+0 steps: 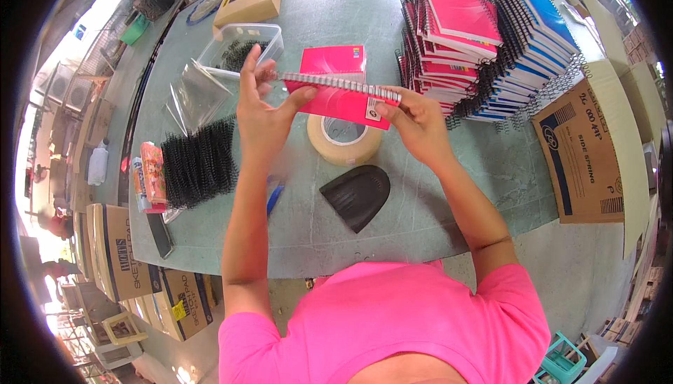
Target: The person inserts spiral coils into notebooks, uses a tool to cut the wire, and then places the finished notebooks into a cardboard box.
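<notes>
Both my hands hold a pink spiral notebook (343, 101) up over the grey-green table (420, 202). My left hand (263, 114) grips its left end, fingers at the wire binding along the top edge. My right hand (417, 121) pinches the right end of the binding. Behind the held notebook a second pink notebook (335, 59) lies flat. A roll of tan packing tape (345, 142) sits just below the held one. A pile of black spiral coils (200, 162) lies to the left of my left arm.
Tall stacks of pink and blue spiral notebooks (491, 40) fill the back right. A clear plastic tub (238, 48), clear bags (193, 93), a black wedge-shaped piece (357, 195), a flat cardboard box (582, 153) and cartons (126, 258) on the floor at left surround the work spot.
</notes>
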The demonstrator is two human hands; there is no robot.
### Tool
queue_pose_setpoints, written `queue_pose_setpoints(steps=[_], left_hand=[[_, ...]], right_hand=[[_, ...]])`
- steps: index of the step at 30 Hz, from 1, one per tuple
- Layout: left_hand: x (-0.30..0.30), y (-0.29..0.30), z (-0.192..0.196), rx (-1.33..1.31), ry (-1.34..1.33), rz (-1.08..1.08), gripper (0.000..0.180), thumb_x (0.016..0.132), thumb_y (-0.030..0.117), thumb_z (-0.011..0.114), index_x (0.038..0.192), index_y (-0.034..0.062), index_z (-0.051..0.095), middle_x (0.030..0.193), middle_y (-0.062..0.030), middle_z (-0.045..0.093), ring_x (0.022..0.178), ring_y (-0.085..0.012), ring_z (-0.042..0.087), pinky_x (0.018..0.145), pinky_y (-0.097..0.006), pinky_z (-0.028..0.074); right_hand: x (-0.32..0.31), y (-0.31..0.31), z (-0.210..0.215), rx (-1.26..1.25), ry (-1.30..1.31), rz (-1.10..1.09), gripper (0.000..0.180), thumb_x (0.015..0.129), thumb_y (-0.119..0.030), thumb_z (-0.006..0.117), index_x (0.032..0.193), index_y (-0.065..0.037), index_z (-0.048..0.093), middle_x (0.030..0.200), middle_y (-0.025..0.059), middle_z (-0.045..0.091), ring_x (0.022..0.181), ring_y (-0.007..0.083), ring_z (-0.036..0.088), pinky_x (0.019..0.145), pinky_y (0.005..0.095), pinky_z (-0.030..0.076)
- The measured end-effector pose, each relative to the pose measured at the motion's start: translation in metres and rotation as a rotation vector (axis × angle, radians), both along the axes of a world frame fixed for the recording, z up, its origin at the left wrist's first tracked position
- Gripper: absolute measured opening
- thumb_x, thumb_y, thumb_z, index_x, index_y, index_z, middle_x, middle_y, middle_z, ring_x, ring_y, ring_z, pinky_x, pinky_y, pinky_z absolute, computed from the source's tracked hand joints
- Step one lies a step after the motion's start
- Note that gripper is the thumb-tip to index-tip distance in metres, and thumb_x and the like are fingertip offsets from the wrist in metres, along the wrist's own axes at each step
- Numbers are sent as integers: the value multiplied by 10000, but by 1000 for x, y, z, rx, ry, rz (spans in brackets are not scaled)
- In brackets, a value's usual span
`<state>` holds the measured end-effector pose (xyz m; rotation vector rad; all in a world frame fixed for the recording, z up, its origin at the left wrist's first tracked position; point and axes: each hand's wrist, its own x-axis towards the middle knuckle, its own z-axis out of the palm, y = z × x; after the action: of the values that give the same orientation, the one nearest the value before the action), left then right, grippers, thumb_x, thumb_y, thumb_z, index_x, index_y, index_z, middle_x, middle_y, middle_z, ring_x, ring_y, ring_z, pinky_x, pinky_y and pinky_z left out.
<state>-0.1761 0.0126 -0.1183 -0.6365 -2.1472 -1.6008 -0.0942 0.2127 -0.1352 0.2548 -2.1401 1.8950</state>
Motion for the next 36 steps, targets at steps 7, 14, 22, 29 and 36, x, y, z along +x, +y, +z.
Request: queue_pose_setpoints(steps=[7, 14, 22, 29, 36], left_hand=[[1, -6, -22, -247, -127, -137, 404, 814, 275, 692, 1133, 45, 602, 1021, -86, 633, 921, -153, 582, 807, -291, 468], [-12, -4, -41, -423, 14, -142, 224, 784, 196, 686, 961, 59, 679, 917, -105, 657, 857, -212, 606, 747, -317, 468], [-116, 20, -80, -811, 454, -73, 177, 739, 51, 628, 914, 28, 646, 872, -109, 643, 908, -292, 573, 774, -387, 471], [-110, 24, -91, -1142, 369, -76, 192, 757, 24, 568, 938, 56, 625, 870, -104, 622, 920, -280, 570, 775, -398, 459], [-52, 8, -21, -811, 476, -46, 191, 763, 51, 591, 952, 44, 611, 858, -121, 621, 871, -275, 591, 738, -366, 458]], right_hand=[[-2, 51, 116, 877, 971, -639, 289, 807, -50, 574, 1083, -74, 656, 1105, 127, 634, 1011, 292, 609, 856, 336, 472], [-15, 83, 87, 1082, 488, -514, 342, 849, -325, 600, 1061, -58, 630, 1023, 124, 647, 933, 293, 619, 785, 367, 480], [-13, 73, 90, 1011, 327, -574, 346, 816, -343, 647, 1023, -66, 627, 956, 122, 653, 764, 277, 644, 667, 344, 500], [-14, 78, 84, 1065, 429, -566, 338, 826, -303, 643, 1040, -43, 617, 999, 142, 644, 823, 285, 643, 703, 346, 498], [-15, 1, 81, 1036, 807, -382, 339, 786, -185, 659, 1090, -44, 608, 1052, 150, 632, 1014, 319, 589, 810, 372, 482]])
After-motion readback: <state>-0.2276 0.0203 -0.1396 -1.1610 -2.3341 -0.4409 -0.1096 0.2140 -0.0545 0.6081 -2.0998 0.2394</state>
